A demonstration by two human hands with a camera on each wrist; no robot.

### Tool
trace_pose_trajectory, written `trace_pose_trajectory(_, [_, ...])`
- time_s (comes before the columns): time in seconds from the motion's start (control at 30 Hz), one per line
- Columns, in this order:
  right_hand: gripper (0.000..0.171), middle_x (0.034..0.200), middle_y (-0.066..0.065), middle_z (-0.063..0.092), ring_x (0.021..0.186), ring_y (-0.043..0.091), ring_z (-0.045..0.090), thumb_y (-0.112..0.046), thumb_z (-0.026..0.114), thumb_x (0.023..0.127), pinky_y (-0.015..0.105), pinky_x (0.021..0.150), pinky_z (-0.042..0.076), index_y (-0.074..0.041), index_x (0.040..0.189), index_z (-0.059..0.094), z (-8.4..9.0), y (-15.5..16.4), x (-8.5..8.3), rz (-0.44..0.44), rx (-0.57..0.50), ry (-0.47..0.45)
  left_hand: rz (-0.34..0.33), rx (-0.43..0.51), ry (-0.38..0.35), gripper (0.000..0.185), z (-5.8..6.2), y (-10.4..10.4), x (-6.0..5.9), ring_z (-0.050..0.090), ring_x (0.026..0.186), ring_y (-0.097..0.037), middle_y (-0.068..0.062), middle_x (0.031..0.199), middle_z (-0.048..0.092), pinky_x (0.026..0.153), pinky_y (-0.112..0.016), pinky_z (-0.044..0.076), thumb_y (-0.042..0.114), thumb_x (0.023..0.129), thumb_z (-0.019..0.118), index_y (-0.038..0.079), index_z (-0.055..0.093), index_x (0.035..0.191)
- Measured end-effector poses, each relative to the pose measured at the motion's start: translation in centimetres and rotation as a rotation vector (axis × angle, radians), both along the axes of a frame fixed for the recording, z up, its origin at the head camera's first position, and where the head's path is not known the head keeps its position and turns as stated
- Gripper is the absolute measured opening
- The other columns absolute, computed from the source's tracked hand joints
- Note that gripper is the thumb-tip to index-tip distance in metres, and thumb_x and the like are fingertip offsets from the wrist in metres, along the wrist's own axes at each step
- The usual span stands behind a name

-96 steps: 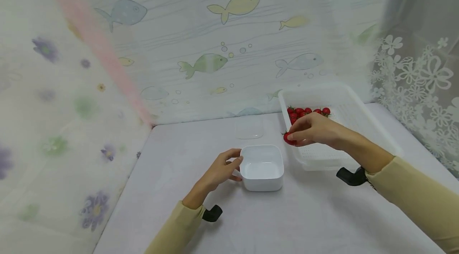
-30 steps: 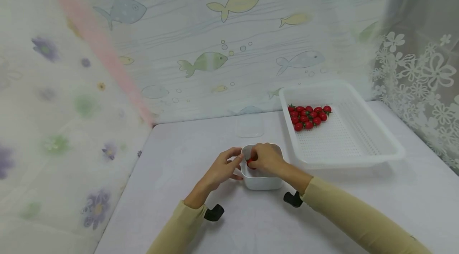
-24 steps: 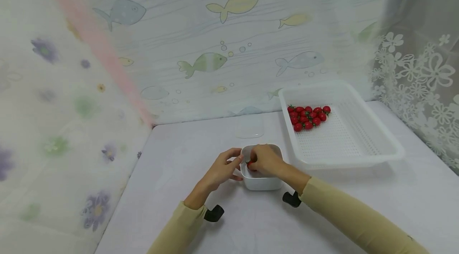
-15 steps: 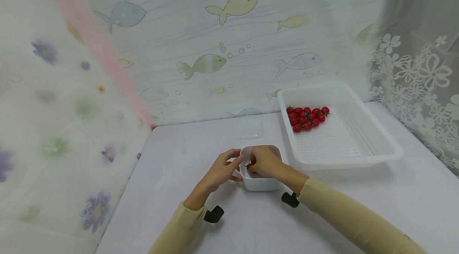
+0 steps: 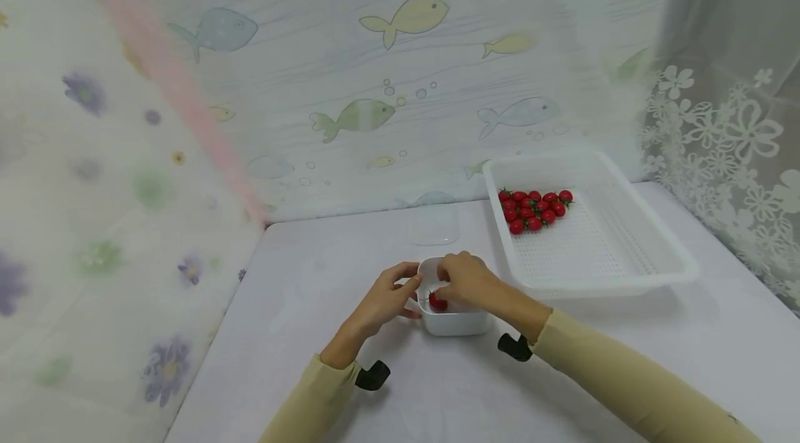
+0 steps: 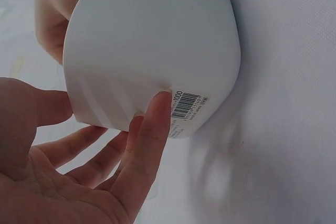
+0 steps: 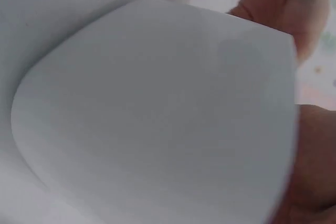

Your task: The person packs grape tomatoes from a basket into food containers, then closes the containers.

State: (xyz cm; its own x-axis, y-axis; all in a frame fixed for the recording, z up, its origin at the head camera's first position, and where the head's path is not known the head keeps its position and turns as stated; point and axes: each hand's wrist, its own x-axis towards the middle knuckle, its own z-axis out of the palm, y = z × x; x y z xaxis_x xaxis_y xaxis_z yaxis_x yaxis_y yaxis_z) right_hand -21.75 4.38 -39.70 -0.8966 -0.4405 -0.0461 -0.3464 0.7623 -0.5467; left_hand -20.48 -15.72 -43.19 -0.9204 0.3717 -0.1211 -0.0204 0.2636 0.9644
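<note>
My left hand rests against the left side of a white square container. In the left wrist view, its fingertips touch the outer wall beside a barcode label, with the thumb at the rim. A red cherry tomato with a green stem lies inside the container, near its front left corner. Over the container is my right hand, its thumb tip just above the tomato and its fingers apart from it. In the right wrist view, the container wall hides most of that hand.
A white perforated basket stands at the back right, with several cherry tomatoes gathered in its far left part. Behind the container lies a clear flat lid. Fish-print fabric closes off the table's back.
My right hand has brought the tomato from beside the basket into the container. It has let go and risen slightly, leaving the tomato in view. The left hand has stayed at the container.
</note>
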Motion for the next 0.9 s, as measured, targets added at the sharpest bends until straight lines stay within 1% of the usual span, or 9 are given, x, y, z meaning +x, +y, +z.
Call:
trace_pose_trajectory(0.1, [0.022, 0.097, 0.005, 0.071, 0.089, 0.022, 0.063, -0.018, 0.079, 0.087, 0.04, 0.076, 0.058, -0.003, 0.102, 0.072, 1.2, 0.9, 0.6, 0.02, -0.009, -0.024, 0.004, -0.005, 0.003, 0.038, -0.1, 0.0, 0.1, 0.064, 0.096, -0.031, -0.017, 0.142, 0.052, 0.071, -0.04, 0.065, 0.021, 0.108, 0.053, 0.006, 0.054, 0.143])
trace_pose_trajectory(0.2, [0.026, 0.107, 0.008, 0.072, 0.095, 0.024, 0.067, -0.021, 0.077, 0.09, 0.041, 0.079, 0.061, -0.003, 0.108, 0.072, 2.3, 2.1, 1.0, 0.049, -0.02, -0.028, 0.006, -0.013, 0.003, 0.038, -0.2, 0.0, 0.1, 0.064, 0.098, -0.034, -0.017, 0.142, 0.052, 0.07, -0.039, 0.065, 0.022, 0.108, 0.053, 0.006, 0.054, 0.143])
trace_pose_trajectory(0.27, [0.027, 0.109, 0.009, 0.072, 0.097, 0.025, 0.067, -0.021, 0.076, 0.091, 0.039, 0.079, 0.061, -0.003, 0.11, 0.072, 3.0, 3.0, 1.3, 0.066, -0.035, -0.029, 0.007, -0.018, 0.006, 0.039, -0.2, 0.0, 0.1, 0.064, 0.099, -0.036, -0.017, 0.143, 0.051, 0.07, -0.039, 0.065, 0.022, 0.108, 0.053, 0.005, 0.053, 0.144])
trace_pose_trajectory(0.37, [0.025, 0.11, 0.009, 0.072, 0.097, 0.026, 0.067, -0.021, 0.075, 0.092, 0.038, 0.078, 0.062, -0.004, 0.11, 0.072, 4.0, 4.2, 1.6, 0.086, -0.058, -0.019, 0.019, -0.034, -0.001, 0.039, -0.2, 0.1, 0.1, 0.064, 0.1, -0.036, -0.016, 0.143, 0.052, 0.07, -0.039, 0.065, 0.022, 0.108, 0.053, 0.007, 0.054, 0.144])
trace_pose_trajectory(0.47, [0.024, 0.108, 0.007, 0.072, 0.099, 0.027, 0.068, -0.021, 0.075, 0.092, 0.038, 0.079, 0.062, -0.004, 0.109, 0.072, 4.8, 5.4, 1.8, 0.103, -0.074, -0.005, 0.024, -0.04, 0.006, 0.039, -0.1, 0.1, 0.0, 0.064, 0.098, -0.035, -0.017, 0.144, 0.051, 0.07, -0.039, 0.065, 0.021, 0.108, 0.052, 0.006, 0.053, 0.144])
trace_pose_trajectory(0.6, [0.027, 0.11, 0.007, 0.072, 0.102, 0.029, 0.067, -0.022, 0.075, 0.093, 0.039, 0.081, 0.061, -0.003, 0.112, 0.071, 5.6, 6.9, 1.9, 0.115, -0.079, 0.001, 0.027, -0.043, 0.004, 0.039, 0.0, 0.1, 0.0, 0.064, 0.095, -0.03, -0.017, 0.144, 0.051, 0.07, -0.039, 0.065, 0.02, 0.108, 0.052, 0.006, 0.053, 0.145])
trace_pose_trajectory(0.7, [0.03, 0.111, 0.009, 0.071, 0.103, 0.03, 0.068, -0.022, 0.075, 0.093, 0.04, 0.082, 0.061, -0.002, 0.114, 0.07, 6.1, 8.1, 1.9, 0.108, -0.08, 0.003, 0.028, -0.046, -0.002, 0.04, 0.1, 0.1, 0.0, 0.064, 0.093, -0.027, -0.016, 0.145, 0.051, 0.071, -0.039, 0.065, 0.021, 0.108, 0.052, 0.007, 0.052, 0.146])
trace_pose_trajectory(0.9, [0.032, 0.112, 0.01, 0.071, 0.101, 0.028, 0.069, -0.023, 0.074, 0.093, 0.043, 0.084, 0.061, -0.002, 0.115, 0.07, 7.0, 11.0, 1.4, 0.077, -0.075, 0.016, 0.03, -0.047, -0.006, 0.039, 0.1, 0.2, 0.1, 0.065, 0.098, -0.033, -0.016, 0.145, 0.051, 0.071, -0.04, 0.065, 0.021, 0.108, 0.052, 0.007, 0.052, 0.145])
